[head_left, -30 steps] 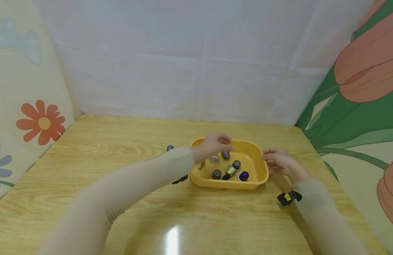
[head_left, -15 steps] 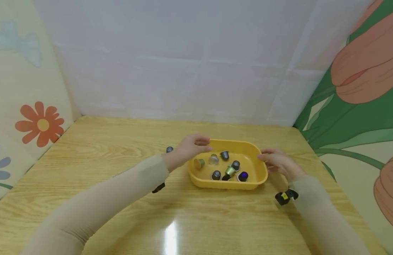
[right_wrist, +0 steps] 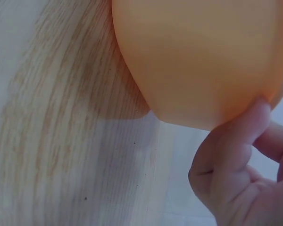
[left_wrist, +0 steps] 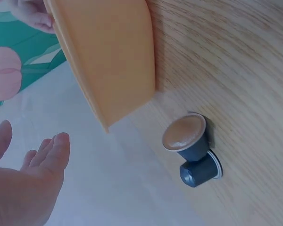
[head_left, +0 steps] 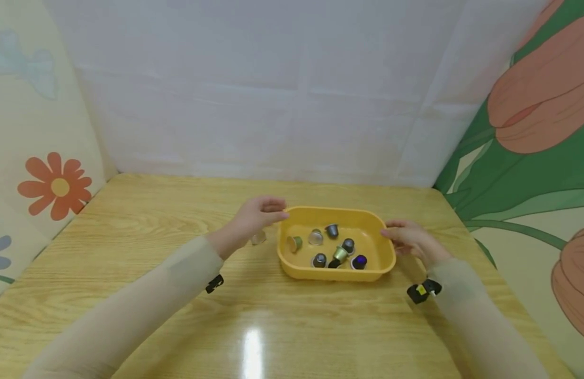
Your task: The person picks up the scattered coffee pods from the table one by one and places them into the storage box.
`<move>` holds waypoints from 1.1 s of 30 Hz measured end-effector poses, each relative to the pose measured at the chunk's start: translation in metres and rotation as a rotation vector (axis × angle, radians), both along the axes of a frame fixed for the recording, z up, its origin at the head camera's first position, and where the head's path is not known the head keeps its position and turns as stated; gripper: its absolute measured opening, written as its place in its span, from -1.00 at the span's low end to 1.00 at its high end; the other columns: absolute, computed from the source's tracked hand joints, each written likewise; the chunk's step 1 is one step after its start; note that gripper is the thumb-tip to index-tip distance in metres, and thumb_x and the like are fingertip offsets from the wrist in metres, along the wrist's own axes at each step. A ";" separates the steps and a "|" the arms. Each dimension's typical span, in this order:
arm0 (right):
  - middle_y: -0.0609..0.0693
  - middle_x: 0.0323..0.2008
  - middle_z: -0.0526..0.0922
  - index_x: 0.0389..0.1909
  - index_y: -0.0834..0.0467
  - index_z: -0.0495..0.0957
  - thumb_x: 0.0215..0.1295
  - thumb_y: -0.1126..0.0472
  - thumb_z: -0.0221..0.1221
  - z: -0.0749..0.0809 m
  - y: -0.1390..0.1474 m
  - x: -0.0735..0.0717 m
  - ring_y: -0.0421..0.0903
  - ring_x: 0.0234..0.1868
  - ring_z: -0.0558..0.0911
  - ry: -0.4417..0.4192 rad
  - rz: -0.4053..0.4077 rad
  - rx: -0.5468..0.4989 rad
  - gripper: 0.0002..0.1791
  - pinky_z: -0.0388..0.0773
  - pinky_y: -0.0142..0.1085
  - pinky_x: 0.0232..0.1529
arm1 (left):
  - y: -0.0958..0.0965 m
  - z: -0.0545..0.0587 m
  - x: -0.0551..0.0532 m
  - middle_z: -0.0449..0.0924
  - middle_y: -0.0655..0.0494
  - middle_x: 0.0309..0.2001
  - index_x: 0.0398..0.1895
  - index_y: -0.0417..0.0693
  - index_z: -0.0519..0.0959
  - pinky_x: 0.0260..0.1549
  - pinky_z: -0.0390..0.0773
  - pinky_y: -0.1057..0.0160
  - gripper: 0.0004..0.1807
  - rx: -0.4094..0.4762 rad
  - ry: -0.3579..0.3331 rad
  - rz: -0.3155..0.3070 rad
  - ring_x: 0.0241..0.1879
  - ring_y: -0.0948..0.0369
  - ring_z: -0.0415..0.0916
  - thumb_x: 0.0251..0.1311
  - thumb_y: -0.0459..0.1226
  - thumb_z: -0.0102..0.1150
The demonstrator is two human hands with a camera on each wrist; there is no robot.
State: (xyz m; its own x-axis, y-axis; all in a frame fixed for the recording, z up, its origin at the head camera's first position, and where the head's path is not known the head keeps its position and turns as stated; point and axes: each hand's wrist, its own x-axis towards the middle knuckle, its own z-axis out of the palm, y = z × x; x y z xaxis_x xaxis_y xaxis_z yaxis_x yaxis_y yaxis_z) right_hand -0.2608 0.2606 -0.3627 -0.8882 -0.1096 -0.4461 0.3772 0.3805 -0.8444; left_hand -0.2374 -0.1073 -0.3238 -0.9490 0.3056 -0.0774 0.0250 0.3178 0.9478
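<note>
A yellow plastic basket (head_left: 336, 273) stands on the wooden table with several coffee capsules inside, among them a gold-green capsule (head_left: 340, 254), a dark capsule (head_left: 332, 230) and a purple-topped capsule (head_left: 360, 262). My left hand (head_left: 249, 221) hovers just outside the basket's left end, fingers loosely extended and holding nothing. Two dark capsules lie against each other on the table beside that end: an upper capsule (left_wrist: 185, 134) showing its lid and a tipped capsule (left_wrist: 200, 170). At the opposite end my right hand (head_left: 410, 240) pinches the basket's rim between thumb and fingers.
A white cloth (head_left: 254, 105) hangs behind the table (head_left: 292, 326). Flower-patterned panels rise on both sides, a left panel (head_left: 31, 121) and a right panel (head_left: 538, 200). Each wrist wears a small black camera mount.
My left hand has moved left from above the basket's inside to beyond its left rim, uncovering the capsules there. The right hand keeps its place at the right rim.
</note>
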 end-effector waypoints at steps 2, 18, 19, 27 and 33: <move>-0.12 -0.41 0.55 0.33 0.37 0.18 0.44 0.22 0.08 0.000 0.000 -0.001 -0.25 -0.47 0.53 -0.006 -0.003 -0.003 -0.44 0.56 -0.40 -0.48 | -0.004 -0.001 0.001 0.38 -0.20 0.29 0.33 -0.26 0.35 0.21 0.40 0.03 -0.48 -0.014 0.006 0.009 0.26 -0.04 0.35 0.35 -0.27 0.16; -0.08 -0.43 0.55 0.23 0.32 0.23 0.45 0.27 0.06 -0.003 0.002 -0.002 -0.24 -0.51 0.53 -0.032 -0.009 -0.103 -0.57 0.56 -0.40 -0.52 | -0.025 -0.016 0.003 0.38 -0.26 0.27 0.32 -0.34 0.33 0.23 0.37 0.01 -0.49 -0.048 0.049 0.064 0.26 -0.09 0.34 0.37 -0.31 0.12; -0.08 -0.43 0.55 0.21 0.31 0.24 0.44 0.27 0.07 -0.003 0.003 -0.002 -0.24 -0.51 0.53 -0.034 -0.007 -0.113 -0.59 0.55 -0.40 -0.53 | -0.027 -0.018 0.003 0.39 -0.26 0.27 0.32 -0.34 0.33 0.23 0.37 0.01 -0.49 -0.052 0.050 0.066 0.26 -0.09 0.35 0.37 -0.30 0.13; -0.07 -0.42 0.52 0.14 0.29 0.27 0.44 0.29 0.07 -0.003 0.002 -0.001 -0.23 -0.50 0.51 -0.047 -0.016 -0.146 -0.66 0.56 -0.41 -0.50 | -0.036 -0.028 0.008 0.42 -0.27 0.22 0.31 -0.36 0.33 0.21 0.39 -0.04 -0.45 -0.115 0.058 0.101 0.23 -0.11 0.37 0.34 -0.26 0.17; -0.07 -0.45 0.51 0.11 0.28 0.28 0.44 0.28 0.05 -0.003 0.003 0.000 -0.24 -0.54 0.49 -0.041 -0.005 -0.153 -0.69 0.55 -0.43 -0.53 | -0.042 -0.037 0.011 0.41 -0.29 0.23 0.31 -0.38 0.32 0.21 0.37 -0.07 -0.44 -0.159 0.069 0.121 0.24 -0.15 0.33 0.35 -0.26 0.17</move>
